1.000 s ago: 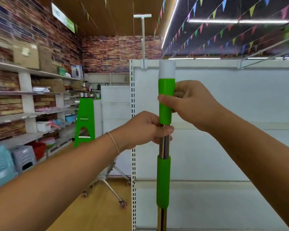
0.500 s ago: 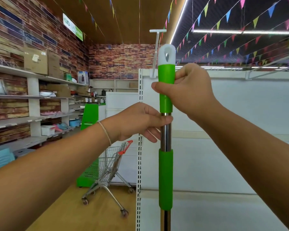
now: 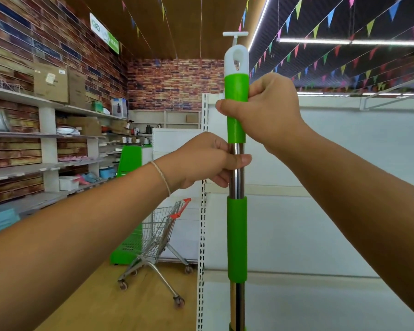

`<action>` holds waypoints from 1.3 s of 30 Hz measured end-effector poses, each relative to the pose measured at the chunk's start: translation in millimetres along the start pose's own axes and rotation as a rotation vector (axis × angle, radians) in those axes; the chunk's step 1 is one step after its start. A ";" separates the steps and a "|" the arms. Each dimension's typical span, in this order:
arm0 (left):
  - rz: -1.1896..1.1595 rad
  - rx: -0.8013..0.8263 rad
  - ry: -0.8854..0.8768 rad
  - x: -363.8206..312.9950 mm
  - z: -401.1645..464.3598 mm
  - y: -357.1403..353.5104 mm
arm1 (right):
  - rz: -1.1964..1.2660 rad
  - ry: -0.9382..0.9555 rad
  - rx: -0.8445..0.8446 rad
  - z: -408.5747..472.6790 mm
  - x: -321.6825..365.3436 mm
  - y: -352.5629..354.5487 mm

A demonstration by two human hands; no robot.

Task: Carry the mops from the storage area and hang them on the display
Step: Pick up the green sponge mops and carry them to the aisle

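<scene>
A person holds a mop point(image 3: 237, 237) upright at the centre of the view, both bare hands wrapped round its handle in a shop aisle. The right hand point(image 3: 265, 113) grips the upper green sleeve, fingers and thumb curled tight about it just under the white hanging loop point(image 3: 236, 60) at 12 o'clock. The left hand point(image 3: 206, 161) grips the bare chrome tube directly below, thumb laid across the front of the metal, a thin cord bracelet point(image 3: 161, 177) on its wrist. The two hands sit close together, one above the other, not touching. A second green sleeve lies lower on the handle, towards 6 o'clock, where the pole runs out of view; the mop head cannot be seen.

Behind the mop stands a white display panel point(image 3: 332, 187), filling the view from 1 to 5 o'clock, with a perforated upright point(image 3: 203, 211) along its left edge and a white rail point(image 3: 392, 101) near its top at 2 o'clock. A white T-shaped post point(image 3: 235, 34) rises behind the loop. At 7 o'clock a metal trolley point(image 3: 158, 237) with red handle caps stands on the wooden floor beside a green stand point(image 3: 129, 161). Shelves point(image 3: 46, 168) of boxes and housewares line the brick wall from 8 to 10 o'clock. Coloured bunting point(image 3: 330, 17) crosses the ceiling at 1 o'clock.
</scene>
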State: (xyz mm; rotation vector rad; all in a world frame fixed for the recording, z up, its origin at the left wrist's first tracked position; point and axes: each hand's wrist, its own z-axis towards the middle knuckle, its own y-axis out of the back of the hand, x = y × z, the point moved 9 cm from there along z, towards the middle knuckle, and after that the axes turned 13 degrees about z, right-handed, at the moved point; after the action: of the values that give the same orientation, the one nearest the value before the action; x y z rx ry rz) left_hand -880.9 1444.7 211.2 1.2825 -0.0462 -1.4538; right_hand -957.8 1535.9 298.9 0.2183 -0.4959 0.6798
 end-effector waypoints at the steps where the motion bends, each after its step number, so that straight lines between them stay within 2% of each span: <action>1: 0.004 -0.009 0.001 0.9 1.7 1.8 | -0.001 0.001 0.005 1.3 0.1 -1.5; 13: -0.002 -0.077 0.006 24.2 28.8 9.2 | -0.011 -0.014 0.004 12.2 -17.2 -14.2; 18: -0.024 -0.097 0.011 42.3 40.4 7.8 | -0.016 -0.060 0.026 16.6 -37.4 -27.6; 31: -0.120 -0.021 0.104 87.7 86.6 -6.7 | -0.052 -0.213 0.053 39.2 -101.1 -54.0; 39: -0.144 -0.106 0.184 113.5 116.0 -8.7 | -0.145 -0.309 0.095 63.6 -145.0 -76.3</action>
State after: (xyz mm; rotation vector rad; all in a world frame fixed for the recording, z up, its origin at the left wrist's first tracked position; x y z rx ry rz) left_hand -941.0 1297.3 178.6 1.3490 0.2475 -1.4333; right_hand -1028.4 1376.3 277.8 0.4487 -0.7368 0.5293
